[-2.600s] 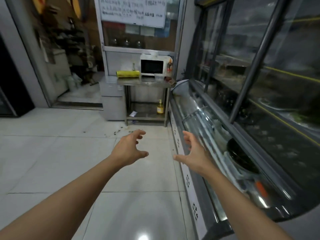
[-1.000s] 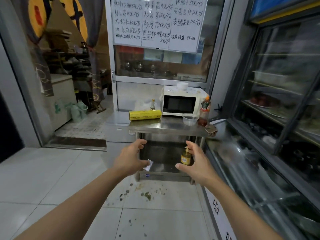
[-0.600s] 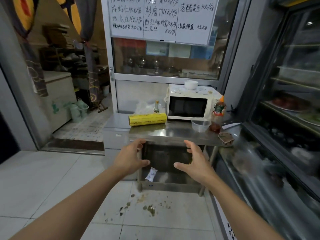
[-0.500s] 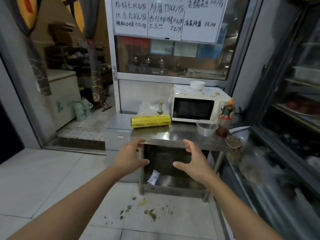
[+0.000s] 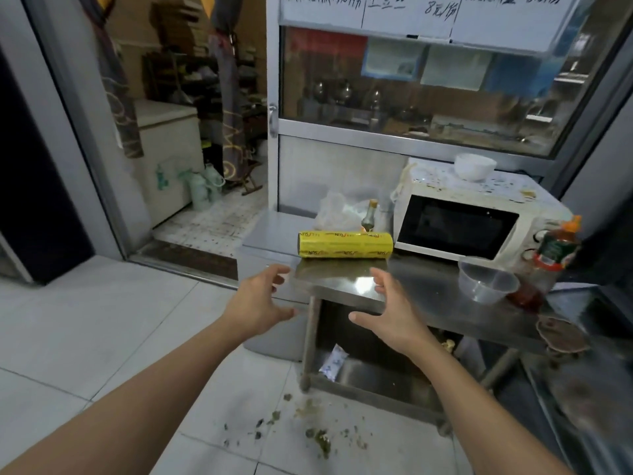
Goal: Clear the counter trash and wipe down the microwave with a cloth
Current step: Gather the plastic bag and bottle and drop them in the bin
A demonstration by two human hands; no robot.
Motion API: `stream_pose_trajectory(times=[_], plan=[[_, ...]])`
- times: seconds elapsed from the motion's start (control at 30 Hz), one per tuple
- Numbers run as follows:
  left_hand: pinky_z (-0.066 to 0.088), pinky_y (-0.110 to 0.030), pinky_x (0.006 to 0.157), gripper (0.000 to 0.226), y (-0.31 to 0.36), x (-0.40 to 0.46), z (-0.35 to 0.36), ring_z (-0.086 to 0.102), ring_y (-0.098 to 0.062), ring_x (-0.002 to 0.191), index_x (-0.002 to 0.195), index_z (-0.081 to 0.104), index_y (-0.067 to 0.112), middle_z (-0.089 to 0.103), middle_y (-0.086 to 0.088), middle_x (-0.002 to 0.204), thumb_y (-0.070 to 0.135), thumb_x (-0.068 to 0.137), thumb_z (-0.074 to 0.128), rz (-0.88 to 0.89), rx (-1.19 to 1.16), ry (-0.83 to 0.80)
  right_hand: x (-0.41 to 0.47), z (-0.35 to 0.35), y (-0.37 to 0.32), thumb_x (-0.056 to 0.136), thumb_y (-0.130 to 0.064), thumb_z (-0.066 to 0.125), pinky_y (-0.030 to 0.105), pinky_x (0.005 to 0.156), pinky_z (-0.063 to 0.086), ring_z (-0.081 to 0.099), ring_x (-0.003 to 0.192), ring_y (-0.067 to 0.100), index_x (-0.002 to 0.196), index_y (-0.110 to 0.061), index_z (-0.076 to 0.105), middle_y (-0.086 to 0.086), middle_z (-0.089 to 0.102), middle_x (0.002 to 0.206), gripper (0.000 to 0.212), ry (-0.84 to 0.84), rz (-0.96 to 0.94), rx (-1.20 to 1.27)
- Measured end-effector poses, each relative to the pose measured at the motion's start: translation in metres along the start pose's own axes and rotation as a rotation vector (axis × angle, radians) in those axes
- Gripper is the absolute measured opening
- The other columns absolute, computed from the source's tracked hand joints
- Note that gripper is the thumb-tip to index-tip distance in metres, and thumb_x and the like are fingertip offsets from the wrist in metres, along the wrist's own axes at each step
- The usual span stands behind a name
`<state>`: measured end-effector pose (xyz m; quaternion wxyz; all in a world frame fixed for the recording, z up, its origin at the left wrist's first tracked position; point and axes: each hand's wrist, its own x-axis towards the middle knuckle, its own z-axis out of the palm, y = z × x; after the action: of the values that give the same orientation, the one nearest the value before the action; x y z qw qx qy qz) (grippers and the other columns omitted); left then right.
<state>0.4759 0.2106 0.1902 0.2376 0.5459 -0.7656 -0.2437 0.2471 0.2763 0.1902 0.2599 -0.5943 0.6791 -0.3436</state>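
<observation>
up front, both hands, left hand (image 5: 258, 308) and right hand (image 5: 390, 315), are hovering with fingers spread, holding nothing, before the microwave (image 5: 459, 224); beside it an empty clear plastic tub (image 5: 488, 282) is sitting.

Dim indoor light; glare on steel table (image 5: 359, 286) (edges warped, blurred).

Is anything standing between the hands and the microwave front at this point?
Partly. The yellow wrap roll lies on the steel counter beyond the left hand and right hand, left of the microwave. The clear plastic container and sauce bottle stand before its right end. Its door looks unobstructed.
</observation>
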Motion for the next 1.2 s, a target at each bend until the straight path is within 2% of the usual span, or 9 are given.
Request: stream_pose_trajectory(times=[0.13, 0.3, 0.4, 0.6, 0.93, 1.2], plan=[[0.044, -0.024, 0.087, 0.072, -0.037, 0.048, -0.015, 0.053, -0.009, 0.101, 0.133, 0.042, 0.026, 0.057, 0.004, 0.122, 0.029, 0.071, 0.079, 0.016, -0.007, -0.028, 0.047, 0.026, -0.013, 0.073, -0.031, 0.078, 0.032, 0.104, 0.037, 0.037, 0.13, 0.01, 0.143, -0.032, 0.026, -0.006, 0.033, 0.146, 0.087, 0.051, 0.019, -0.021], [0.043, -0.022, 0.085, 0.072, -0.075, 0.114, -0.043, 0.05, -0.007, 0.1, 0.133, 0.041, 0.028, 0.056, 0.005, 0.123, 0.026, 0.072, 0.079, 0.082, -0.03, -0.077, 0.102, 0.06, -0.041, 0.072, -0.03, 0.079, 0.033, 0.105, 0.036, 0.035, 0.132, 0.01, 0.145, -0.03, 0.024, -0.008, 0.03, 0.149, 0.091, 0.119, 0.056, -0.02], [0.047, -0.025, 0.088, 0.072, -0.093, 0.149, -0.059, 0.05, -0.006, 0.101, 0.134, 0.04, 0.029, 0.055, 0.007, 0.124, 0.027, 0.073, 0.079, 0.11, -0.036, -0.116, 0.126, 0.079, -0.055, 0.073, -0.031, 0.079, 0.032, 0.107, 0.035, 0.034, 0.133, 0.011, 0.144, -0.028, 0.025, -0.007, 0.03, 0.149, 0.09, 0.151, 0.056, -0.023], [0.044, -0.022, 0.085, 0.072, -0.117, 0.202, -0.067, 0.05, -0.006, 0.101, 0.134, 0.041, 0.027, 0.055, 0.004, 0.125, 0.027, 0.073, 0.078, 0.158, -0.062, -0.158, 0.161, 0.095, -0.065, 0.073, -0.03, 0.079, 0.033, 0.106, 0.036, 0.035, 0.131, 0.011, 0.145, -0.026, 0.026, -0.006, 0.029, 0.148, 0.089, 0.2, 0.13, -0.043], [0.044, -0.021, 0.083, 0.071, -0.119, 0.305, -0.047, 0.049, -0.007, 0.101, 0.135, 0.04, 0.026, 0.054, 0.004, 0.125, 0.027, 0.074, 0.077, 0.217, -0.073, -0.194, 0.261, 0.079, -0.042, 0.074, -0.031, 0.078, 0.038, 0.107, 0.037, 0.037, 0.131, 0.014, 0.143, -0.028, 0.028, -0.004, 0.034, 0.144, 0.086, 0.283, 0.183, -0.045], [0.04, -0.019, 0.082, 0.071, -0.114, 0.42, -0.025, 0.048, -0.006, 0.1, 0.135, 0.039, 0.026, 0.053, 0.004, 0.128, 0.029, 0.075, 0.076, 0.159, -0.043, -0.209, 0.387, 0.065, 0.002, 0.074, -0.03, 0.078, 0.037, 0.107, 0.036, 0.037, 0.132, 0.02, 0.141, -0.024, 0.032, 0.001, 0.035, 0.143, 0.081, 0.311, 0.212, -0.003]])
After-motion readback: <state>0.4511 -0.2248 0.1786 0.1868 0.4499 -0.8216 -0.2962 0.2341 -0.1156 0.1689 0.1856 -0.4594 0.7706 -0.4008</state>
